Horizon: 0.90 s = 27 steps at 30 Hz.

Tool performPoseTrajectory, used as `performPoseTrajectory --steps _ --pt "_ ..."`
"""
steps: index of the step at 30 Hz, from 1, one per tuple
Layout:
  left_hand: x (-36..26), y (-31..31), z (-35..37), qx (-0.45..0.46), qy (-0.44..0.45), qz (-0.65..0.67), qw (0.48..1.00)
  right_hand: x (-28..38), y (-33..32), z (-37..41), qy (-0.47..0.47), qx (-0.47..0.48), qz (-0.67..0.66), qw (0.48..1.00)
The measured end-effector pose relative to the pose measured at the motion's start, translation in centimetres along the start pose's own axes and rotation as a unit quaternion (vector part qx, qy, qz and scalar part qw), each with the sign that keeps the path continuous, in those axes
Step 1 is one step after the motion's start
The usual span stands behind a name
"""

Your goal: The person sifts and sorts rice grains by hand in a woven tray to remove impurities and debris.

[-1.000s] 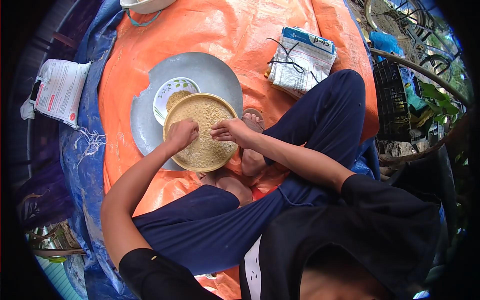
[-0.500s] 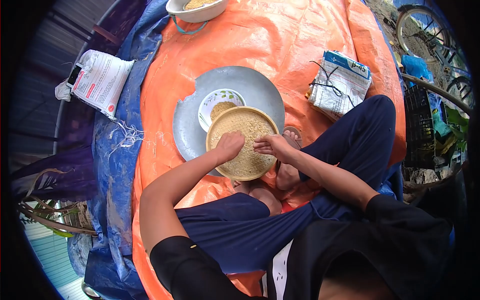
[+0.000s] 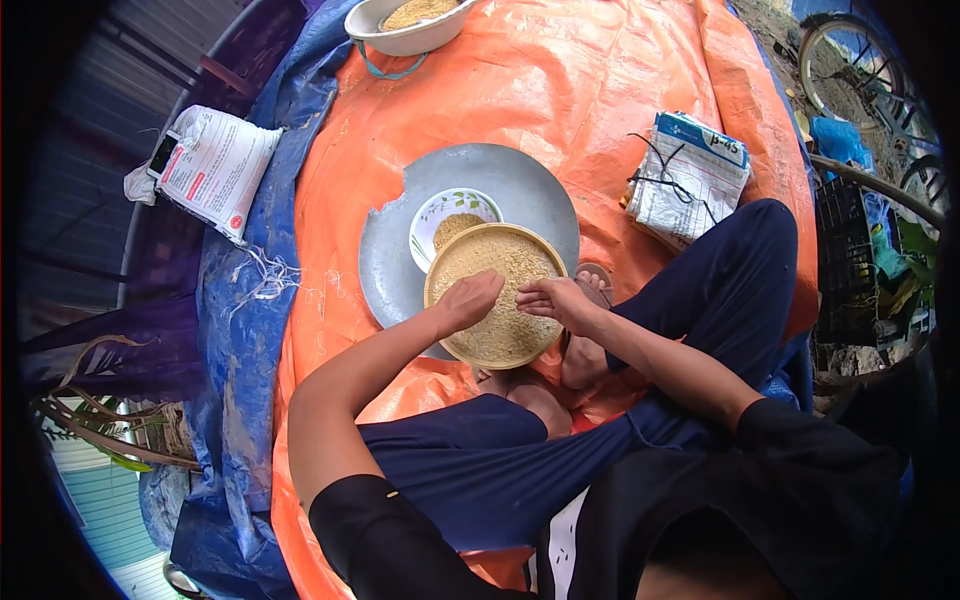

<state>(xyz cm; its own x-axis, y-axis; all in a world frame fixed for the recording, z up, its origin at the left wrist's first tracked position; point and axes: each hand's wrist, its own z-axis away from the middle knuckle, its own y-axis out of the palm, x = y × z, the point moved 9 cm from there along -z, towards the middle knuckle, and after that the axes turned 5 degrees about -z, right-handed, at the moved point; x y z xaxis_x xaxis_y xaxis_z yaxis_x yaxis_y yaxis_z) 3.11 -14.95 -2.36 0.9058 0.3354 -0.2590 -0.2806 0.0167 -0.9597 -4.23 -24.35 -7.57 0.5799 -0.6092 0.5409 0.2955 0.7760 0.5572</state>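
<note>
One round tan woven tray of brown grain lies on one grey metal platter. Both hands are over the tray. The left hand is loosely curled with its fingertips in the grain. The right hand has its fingers drawn together, perhaps pinching; I cannot tell whether either grips anything. Behind the tray are two white bowls, one small and leaf-patterned and one large basin. Two printed sacks flank the tray.

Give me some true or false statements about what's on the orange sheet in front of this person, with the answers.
1. The left hand and right hand are both over the tray of grain. True.
2. The small bowl is empty. False: it holds grain.
3. The tray sits partly on a metal plate. True.
4. The sheet under the plate is green. False: it is orange.
</note>
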Motion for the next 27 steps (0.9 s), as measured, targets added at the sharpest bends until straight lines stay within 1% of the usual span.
performPoseTrajectory --steps 3,6,8,12,14,15,17,21,24,27 --pt "-0.4 -2.2 -0.8 -0.041 -0.001 0.053 0.998 -0.2 -0.1 -0.1 0.001 -0.001 -0.008 1.0" --pt "-1.5 -4.2 -1.7 -0.1 0.01 0.093 0.991 -0.6 -0.7 -0.3 0.023 -0.029 -0.058 0.998" --pt "-2.3 -5.0 -2.4 -0.136 0.009 0.112 0.984 -0.7 -0.8 -0.3 0.035 -0.025 -0.091 0.995" --pt "-4.3 -5.1 -3.3 -0.128 0.018 0.149 0.98 -1.2 -1.7 -0.7 0.037 -0.05 -0.122 0.991" --pt "-4.8 -5.3 -3.3 -0.127 0.01 0.162 0.979 -1.1 -1.6 -1.0 0.019 -0.026 -0.119 0.992" --pt "-4.6 -5.3 -3.3 -0.125 -0.005 0.157 0.98 -0.8 -1.2 -0.9 0.009 -0.013 -0.118 0.993" --pt "-3.9 -5.6 -3.1 -0.122 -0.035 0.147 0.981 -0.7 -0.8 -0.5 0.024 -0.007 -0.13 0.991" --pt "-0.9 -4.4 -2.1 -0.08 -0.117 0.11 0.984 -0.8 -0.8 -0.5 0.026 -0.003 -0.125 0.992" --pt "-0.4 -3.0 -1.1 -0.081 -0.055 -0.003 0.995 -0.5 -0.8 -0.2 0.023 -0.02 -0.107 0.994" --pt "-0.8 -2.1 -0.1 -0.072 -0.01 -0.064 0.995 -0.4 -0.7 -0.2 0.018 -0.022 -0.101 0.994"
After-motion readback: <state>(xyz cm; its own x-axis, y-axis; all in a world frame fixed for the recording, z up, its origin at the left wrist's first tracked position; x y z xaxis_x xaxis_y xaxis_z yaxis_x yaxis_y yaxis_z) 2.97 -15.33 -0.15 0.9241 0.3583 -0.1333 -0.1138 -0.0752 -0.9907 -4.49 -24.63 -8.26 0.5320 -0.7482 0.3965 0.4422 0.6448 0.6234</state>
